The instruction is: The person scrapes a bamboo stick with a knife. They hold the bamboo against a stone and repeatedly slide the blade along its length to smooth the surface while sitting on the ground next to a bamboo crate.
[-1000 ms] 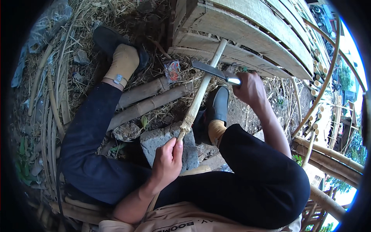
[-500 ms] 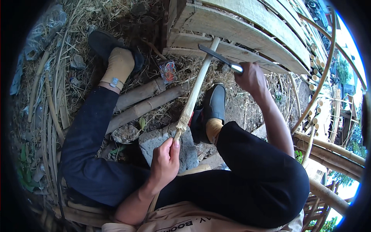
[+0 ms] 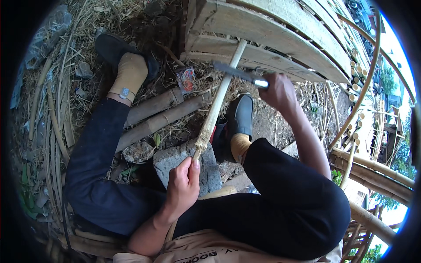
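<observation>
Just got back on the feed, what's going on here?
A seated person's left hand grips a pale stick just below its knobby joint, above a rough grey block. The right hand holds a knife, its motion-blurred blade crossing the stick near the far end, by a slatted wooden crate.

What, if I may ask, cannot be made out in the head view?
Head view: the knife blade is blurred; whether it touches the stick cannot be told.
Head view: the right hand hides most of the knife handle.
Head view: the left hand covers the part of the stick it grips.
Head view: the left hand also hides part of the grey block.
Head view: the bluish object at upper right is too small to identify.
</observation>
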Demonstrator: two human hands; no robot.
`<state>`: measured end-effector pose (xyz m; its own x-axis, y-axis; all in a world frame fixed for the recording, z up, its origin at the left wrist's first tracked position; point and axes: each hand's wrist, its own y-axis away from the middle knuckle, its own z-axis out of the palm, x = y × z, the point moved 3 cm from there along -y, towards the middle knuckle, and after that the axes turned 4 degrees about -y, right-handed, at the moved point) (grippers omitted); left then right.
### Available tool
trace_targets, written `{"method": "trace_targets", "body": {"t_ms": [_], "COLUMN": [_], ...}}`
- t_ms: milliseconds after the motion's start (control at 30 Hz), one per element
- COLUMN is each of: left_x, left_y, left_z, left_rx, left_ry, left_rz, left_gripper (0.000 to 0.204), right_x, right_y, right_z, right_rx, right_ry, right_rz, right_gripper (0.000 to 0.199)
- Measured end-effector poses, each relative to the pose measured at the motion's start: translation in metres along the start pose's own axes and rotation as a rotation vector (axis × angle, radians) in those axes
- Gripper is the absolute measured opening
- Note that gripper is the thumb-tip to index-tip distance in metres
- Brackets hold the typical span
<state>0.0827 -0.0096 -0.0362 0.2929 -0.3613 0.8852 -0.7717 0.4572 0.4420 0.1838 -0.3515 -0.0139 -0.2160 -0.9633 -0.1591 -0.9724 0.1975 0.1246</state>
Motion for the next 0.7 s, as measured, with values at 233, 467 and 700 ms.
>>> {"method": "trace_targets", "body": {"t_ms": [233, 467, 700], "left_x": [-0.002, 0.001, 0.002], "left_y": [-0.002, -0.001, 0.000], "left_z": [-0.001, -0.003, 0.000], "left_rx": [0.026, 0.000, 0.039], "left_ry": [-0.019, 0.018, -0.022], "left_rz": [0.027, 0.004, 0.020], "left_gripper": [0.034, 0.034, 0.034], "right_x": [-0.012, 0.003, 0.005], "right_y": [0.003, -0.015, -0.009], "right_z": [-0.013, -0.007, 0.001], "right_rx": [0.003, 0.088, 0.047], "right_ry": [0.028, 0.050, 0.031], "right_rz": [-0.032, 0.020, 0.054], "right_gripper": [0.016, 0.017, 0.018]}}
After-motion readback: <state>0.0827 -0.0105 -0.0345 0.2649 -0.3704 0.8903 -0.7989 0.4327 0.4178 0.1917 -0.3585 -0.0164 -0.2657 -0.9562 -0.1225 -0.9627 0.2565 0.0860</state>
